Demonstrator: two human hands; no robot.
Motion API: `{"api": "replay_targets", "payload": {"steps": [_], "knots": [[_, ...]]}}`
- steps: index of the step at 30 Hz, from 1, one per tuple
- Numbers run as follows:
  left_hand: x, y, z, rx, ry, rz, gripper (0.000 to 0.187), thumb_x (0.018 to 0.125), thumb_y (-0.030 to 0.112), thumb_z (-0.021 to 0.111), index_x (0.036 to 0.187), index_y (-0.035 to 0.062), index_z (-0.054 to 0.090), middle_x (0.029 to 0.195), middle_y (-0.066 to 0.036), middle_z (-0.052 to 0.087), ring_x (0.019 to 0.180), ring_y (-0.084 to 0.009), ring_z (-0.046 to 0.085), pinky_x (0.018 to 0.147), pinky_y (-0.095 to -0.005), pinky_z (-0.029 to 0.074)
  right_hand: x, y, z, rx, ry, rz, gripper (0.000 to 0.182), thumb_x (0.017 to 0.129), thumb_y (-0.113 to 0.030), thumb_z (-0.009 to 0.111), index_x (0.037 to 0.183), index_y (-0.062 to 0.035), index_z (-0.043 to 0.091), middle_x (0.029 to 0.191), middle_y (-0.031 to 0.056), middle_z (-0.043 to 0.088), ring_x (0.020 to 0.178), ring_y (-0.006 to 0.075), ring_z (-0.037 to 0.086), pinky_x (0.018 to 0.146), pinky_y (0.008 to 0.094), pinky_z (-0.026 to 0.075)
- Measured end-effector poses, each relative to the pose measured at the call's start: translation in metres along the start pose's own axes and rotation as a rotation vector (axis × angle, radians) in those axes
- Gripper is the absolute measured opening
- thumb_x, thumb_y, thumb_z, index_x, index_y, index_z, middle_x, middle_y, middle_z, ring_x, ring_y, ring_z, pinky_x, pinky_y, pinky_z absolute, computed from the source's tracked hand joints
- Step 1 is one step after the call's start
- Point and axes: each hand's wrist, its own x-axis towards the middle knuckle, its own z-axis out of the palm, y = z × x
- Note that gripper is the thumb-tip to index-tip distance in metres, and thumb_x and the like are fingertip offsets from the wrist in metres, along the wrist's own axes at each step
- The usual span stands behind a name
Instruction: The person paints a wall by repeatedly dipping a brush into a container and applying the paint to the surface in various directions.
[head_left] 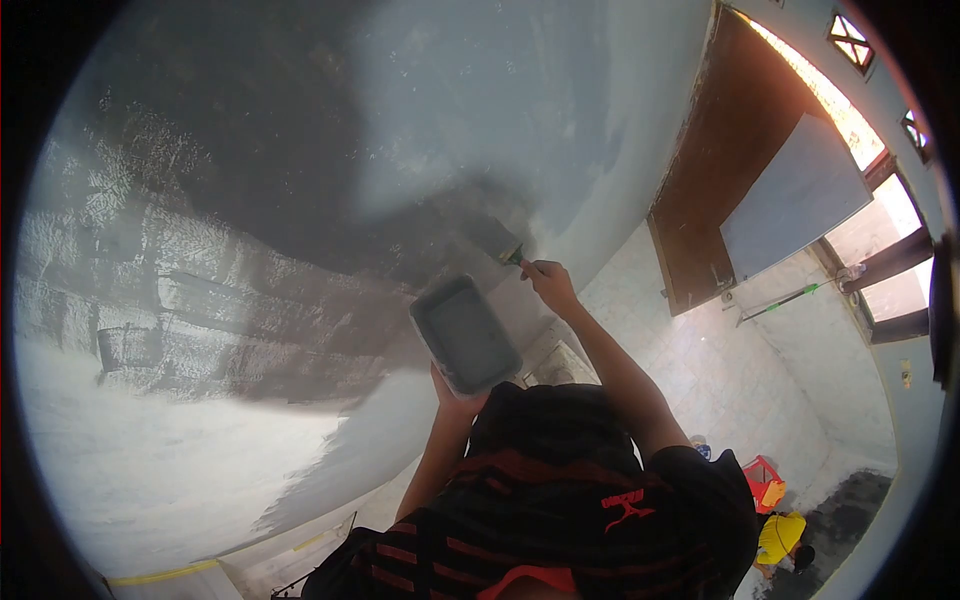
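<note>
My right hand point(548, 284) is closed around the handle of a paintbrush point(514, 255). The brush's broad head lies at the wall point(470, 110), on or very close to a dark grey patch; exact contact is hard to make out. My left hand point(458, 392) grips the lower end of a rectangular plastic tub point(416, 312), its fingers mostly hidden beneath. Grey paint point(465, 335) fills the bottom of this tub, which is tilted toward me just below the brush. Wet-looking dark grey strokes cover much of the wall, with lighter areas at the upper middle and lower left.
A brown door point(715, 140) with a pale panel point(795, 200) stands to the right. Near it, a green-handled pole point(790, 302) leans low by the wall. At lower right, a person in a yellow top point(780, 538) is beside a red object point(763, 484) on the floor.
</note>
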Motion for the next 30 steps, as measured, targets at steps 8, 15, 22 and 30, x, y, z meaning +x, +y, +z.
{"api": "replay_targets", "payload": {"steps": [8, 15, 22, 30], "knots": [[-0.001, 0.001, 0.007, -0.015, -0.008, -0.009, 0.068, 0.107, 0.053, 0.045, 0.16, 0.0105, 0.044, 0.154, -0.024, 0.054, 0.142, -0.0465, 0.052, 0.116, -0.0678, 0.042, -0.009, -0.079, -0.011, 0.43, -0.01, -0.312, 0.044, 0.107, -0.039, 0.068, 0.087, 0.0002, 0.072, 0.062, -0.0049, 0.047, 0.06, 0.0063, 0.042, 0.054, 0.029, 0.032], [0.0, -0.004, 0.008, -0.033, -0.033, -0.031, 0.068, 0.107, 0.053, 0.046, 0.16, 0.0101, 0.044, 0.153, -0.025, 0.055, 0.143, -0.0453, 0.052, 0.117, -0.0664, 0.042, 0.004, -0.137, 0.008, 0.221, 0.015, -0.415, 0.049, 0.108, -0.045, 0.064, 0.087, -0.0014, 0.073, 0.063, -0.0001, 0.05, 0.06, 0.0091, 0.045, 0.056, 0.0323, 0.036], [-0.015, -0.001, 0.022, -0.052, 0.057, -0.018, 0.049, 0.11, 0.044, 0.044, 0.14, 0.0105, 0.062, 0.136, -0.009, 0.069, 0.125, -0.0338, 0.066, 0.109, -0.0536, 0.051, 0.023, 0.03, 0.03, 0.111, -0.076, -0.014, 0.061, 0.105, -0.06, 0.061, 0.088, -0.0029, 0.075, 0.062, 0.004, 0.054, 0.061, 0.0138, 0.05, 0.06, 0.0356, 0.043], [-0.023, 0.004, 0.022, -0.046, 0.028, 0.006, 0.049, 0.109, 0.045, 0.044, 0.14, 0.0116, 0.063, 0.134, -0.009, 0.07, 0.124, -0.034, 0.066, 0.109, -0.0541, 0.051, 0.003, 0.078, 0.018, 0.052, -0.022, 0.073, 0.057, 0.105, -0.056, 0.061, 0.081, -0.0061, 0.074, 0.059, -0.0015, 0.05, 0.057, 0.0098, 0.048, 0.056, 0.0329, 0.038]]}}
